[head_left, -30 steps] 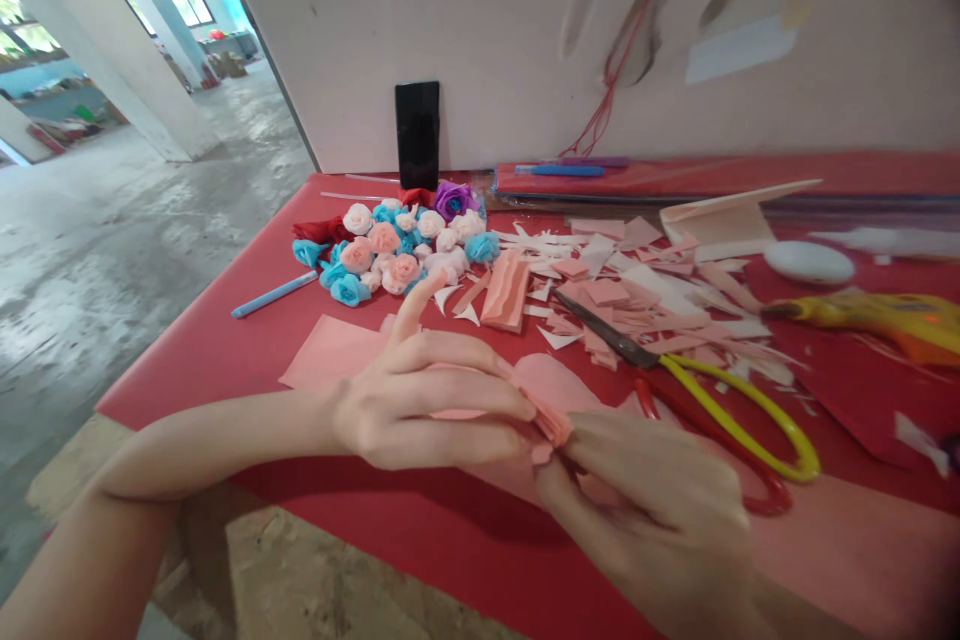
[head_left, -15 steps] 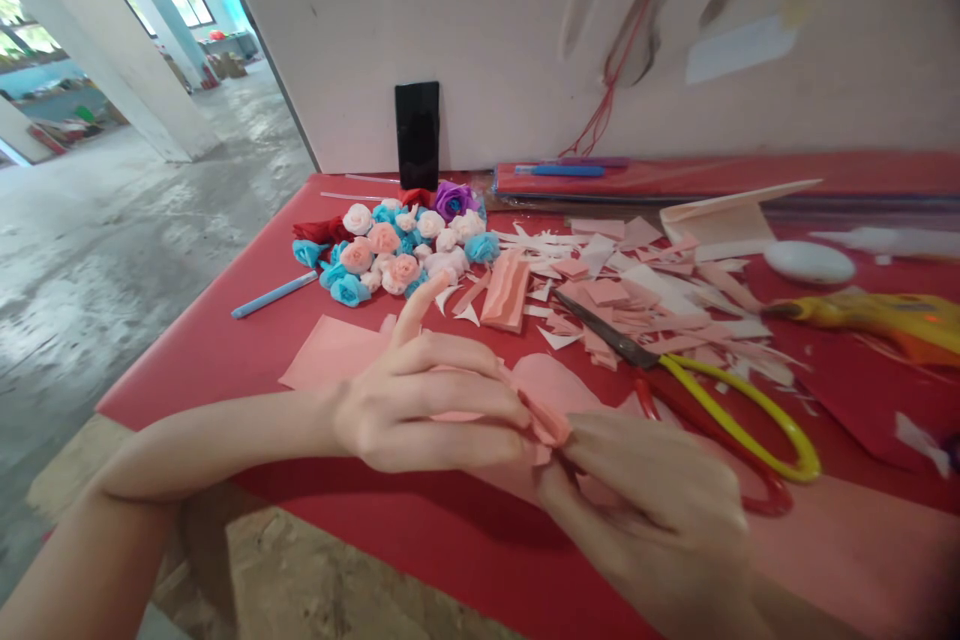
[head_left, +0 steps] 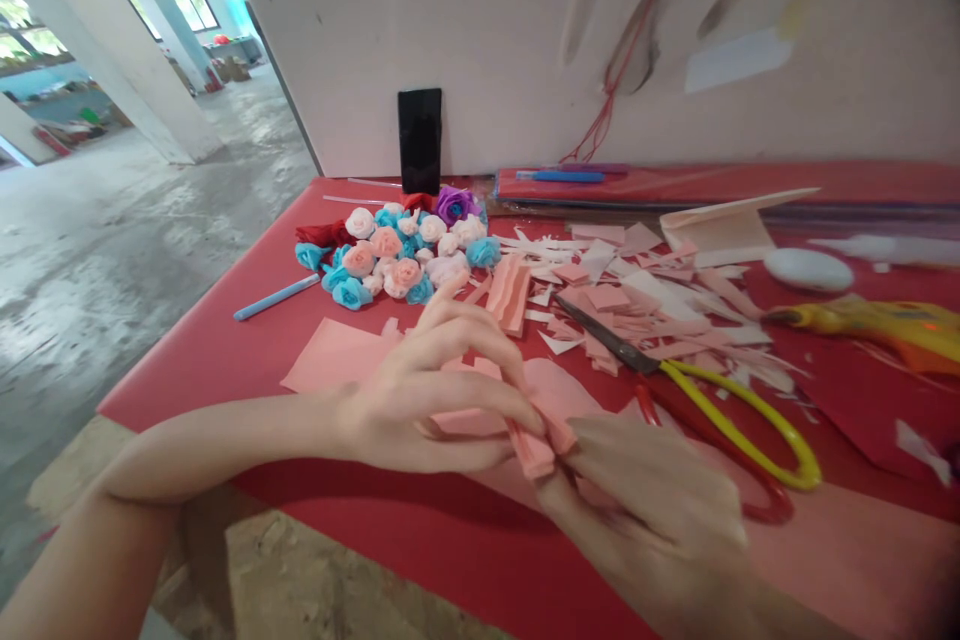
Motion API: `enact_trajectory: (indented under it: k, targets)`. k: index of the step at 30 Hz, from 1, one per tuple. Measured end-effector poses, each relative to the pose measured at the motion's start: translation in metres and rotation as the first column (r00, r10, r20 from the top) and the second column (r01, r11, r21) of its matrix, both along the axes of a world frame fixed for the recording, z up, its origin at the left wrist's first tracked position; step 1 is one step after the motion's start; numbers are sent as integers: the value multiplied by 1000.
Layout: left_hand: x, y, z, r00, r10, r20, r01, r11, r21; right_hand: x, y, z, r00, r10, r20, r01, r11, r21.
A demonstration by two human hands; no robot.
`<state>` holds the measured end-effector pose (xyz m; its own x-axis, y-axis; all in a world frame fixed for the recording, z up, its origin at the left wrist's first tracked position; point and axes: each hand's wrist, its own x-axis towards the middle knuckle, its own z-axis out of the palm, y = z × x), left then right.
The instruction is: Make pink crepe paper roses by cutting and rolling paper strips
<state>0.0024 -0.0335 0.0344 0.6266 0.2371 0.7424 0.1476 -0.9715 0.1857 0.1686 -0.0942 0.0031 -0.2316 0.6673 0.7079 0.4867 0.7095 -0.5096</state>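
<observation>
Between my two hands is a folded strip of pink crepe paper (head_left: 534,452), pinched at its ends. My left hand (head_left: 442,390) grips its left part with fingertips and thumb, the index finger arched above. My right hand (head_left: 652,500) is closed on the right end, its fingertips partly hidden behind the paper. Under the hands lie pink paper sheets (head_left: 337,357), one with a rounded edge (head_left: 559,388). Scissors (head_left: 637,355) with one yellow and one red handle rest open just beyond my right hand. A stack of pink strips (head_left: 508,295) lies past my left fingers.
Paper roses (head_left: 386,242) in pink, white, blue, red and purple crowd the back left, near a light blue pen (head_left: 276,297). A phone (head_left: 420,142) leans on the wall. Paper scraps (head_left: 622,285), a white oval object (head_left: 808,269) and a yellow glue gun (head_left: 870,322) lie right.
My left fingers have bent and shifted on the pink paper, the index finger folding down from its raised pose. More of the folded strip now shows between my hands.
</observation>
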Motion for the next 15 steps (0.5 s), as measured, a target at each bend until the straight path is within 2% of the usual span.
enact_trajectory:
  k: [2, 5, 11, 15]
  targets:
    - [1, 0, 1, 1000, -31, 6, 31, 995, -99, 0, 2, 1, 999, 41, 10, -41, 999, 15]
    - [2, -1, 1, 998, -68, 21, 70, 982, -176, 2, 5, 2, 994, 108, 20, -109, 994, 27]
    - [1, -1, 2, 996, -90, 27, 94, 967, -236, 10, 8, -2, 974, 166, 154, -179, 981, 72]
    - [2, 0, 5, 987, -161, 4, 158, 960, -232, 12, 8, -3, 970, 170, 175, -192, 974, 117]
